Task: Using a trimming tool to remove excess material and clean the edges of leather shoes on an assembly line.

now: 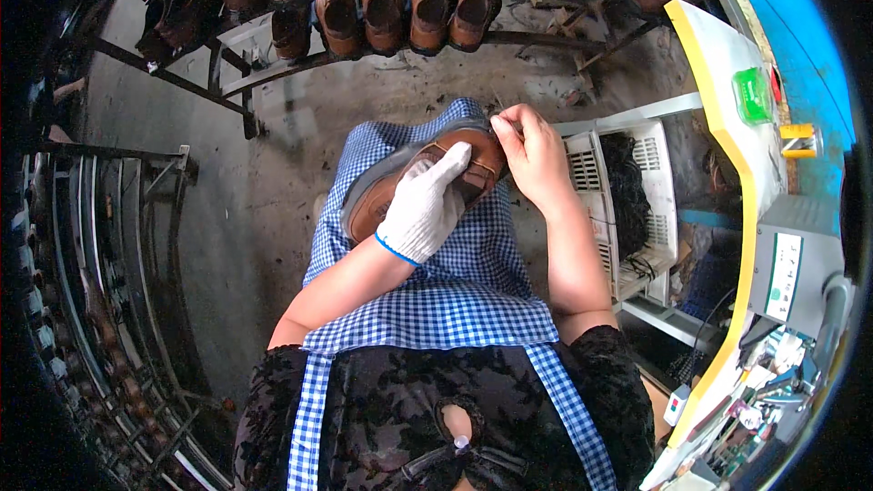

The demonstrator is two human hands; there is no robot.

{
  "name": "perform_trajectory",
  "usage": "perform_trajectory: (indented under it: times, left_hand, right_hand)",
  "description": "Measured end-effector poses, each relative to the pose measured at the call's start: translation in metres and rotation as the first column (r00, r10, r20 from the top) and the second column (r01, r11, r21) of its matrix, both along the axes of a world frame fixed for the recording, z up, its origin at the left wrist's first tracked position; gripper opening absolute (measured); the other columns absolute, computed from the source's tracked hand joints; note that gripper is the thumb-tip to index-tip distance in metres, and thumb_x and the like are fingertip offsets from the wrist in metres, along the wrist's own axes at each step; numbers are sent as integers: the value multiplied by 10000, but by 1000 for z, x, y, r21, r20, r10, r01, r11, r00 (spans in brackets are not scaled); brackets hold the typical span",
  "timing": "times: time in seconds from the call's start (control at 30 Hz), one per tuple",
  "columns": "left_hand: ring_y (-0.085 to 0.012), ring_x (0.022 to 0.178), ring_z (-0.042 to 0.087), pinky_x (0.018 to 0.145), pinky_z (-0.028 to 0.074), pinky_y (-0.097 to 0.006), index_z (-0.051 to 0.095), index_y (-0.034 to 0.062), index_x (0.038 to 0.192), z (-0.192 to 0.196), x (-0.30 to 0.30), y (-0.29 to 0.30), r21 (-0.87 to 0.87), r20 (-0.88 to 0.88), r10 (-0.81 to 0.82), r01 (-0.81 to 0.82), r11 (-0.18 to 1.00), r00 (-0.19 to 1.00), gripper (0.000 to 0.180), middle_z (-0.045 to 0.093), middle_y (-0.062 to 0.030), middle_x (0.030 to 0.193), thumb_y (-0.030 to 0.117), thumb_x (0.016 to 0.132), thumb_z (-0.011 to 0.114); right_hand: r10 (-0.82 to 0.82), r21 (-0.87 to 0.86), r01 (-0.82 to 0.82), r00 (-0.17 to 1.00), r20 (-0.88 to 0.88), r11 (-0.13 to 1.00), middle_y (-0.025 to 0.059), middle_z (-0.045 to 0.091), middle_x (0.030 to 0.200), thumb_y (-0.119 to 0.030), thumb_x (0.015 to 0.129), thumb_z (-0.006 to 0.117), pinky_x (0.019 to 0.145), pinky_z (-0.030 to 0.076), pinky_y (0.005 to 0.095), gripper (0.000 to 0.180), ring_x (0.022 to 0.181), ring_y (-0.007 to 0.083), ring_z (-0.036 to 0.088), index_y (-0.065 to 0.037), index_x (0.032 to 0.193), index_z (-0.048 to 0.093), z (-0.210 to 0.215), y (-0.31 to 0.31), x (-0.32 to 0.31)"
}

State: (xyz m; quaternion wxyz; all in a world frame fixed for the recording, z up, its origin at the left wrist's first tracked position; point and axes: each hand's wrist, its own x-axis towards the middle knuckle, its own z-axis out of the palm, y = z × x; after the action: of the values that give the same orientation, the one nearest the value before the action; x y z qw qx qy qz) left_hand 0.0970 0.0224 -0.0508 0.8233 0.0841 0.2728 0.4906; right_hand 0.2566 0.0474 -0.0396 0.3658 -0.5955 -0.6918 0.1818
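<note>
A brown leather shoe (371,203) with a dark sole edge rests on my lap, over a blue-and-white checked apron (482,255). My left hand (426,205), in a white knitted glove with a blue cuff, grips the shoe around its opening, thumb on top. At the shoe's far right end, my bare right hand (530,150) has thumb and forefinger pinched together against the sole edge. Whatever lies between those fingertips is too small to make out.
Metal racks (300,68) with several brown shoes (382,14) stand ahead. A white plastic crate (655,164) holding black stringy material is at the right. Beside it runs a yellow-edged worktable (727,82) with a green container (753,96) and a grey box (800,245). Another rack (118,264) stands left.
</note>
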Motion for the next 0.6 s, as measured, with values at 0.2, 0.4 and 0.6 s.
perform_trajectory:
  times: [0.2,0.4,0.6]
  left_hand:
    - [-189,982,591,850,499,-328,532,17,1129,14,-3,-1,9,2,34,-34,999,999,252,600,-84,1079,85,893,588]
    - [-210,1068,558,962,436,-343,494,14,1189,12,-12,-1,90,-51,-27,31,995,998,275,578,-103,1143,143,946,510]
    - [-133,824,565,708,466,-256,555,24,1037,24,-12,0,51,-32,74,-73,996,997,143,600,-50,938,94,912,561]
  right_hand:
    - [88,145,-87,996,5,986,116,596,941,-150,859,639,683,494,336,186,787,256,629,-6,969,599,13,-1,1]
    - [242,76,-265,943,227,961,88,552,920,-83,782,676,665,503,343,215,764,269,612,-32,974,596,46,-5,4]
    - [179,38,-200,933,311,979,65,558,923,-36,819,635,662,508,336,236,773,231,616,-33,1019,510,27,-12,-5]
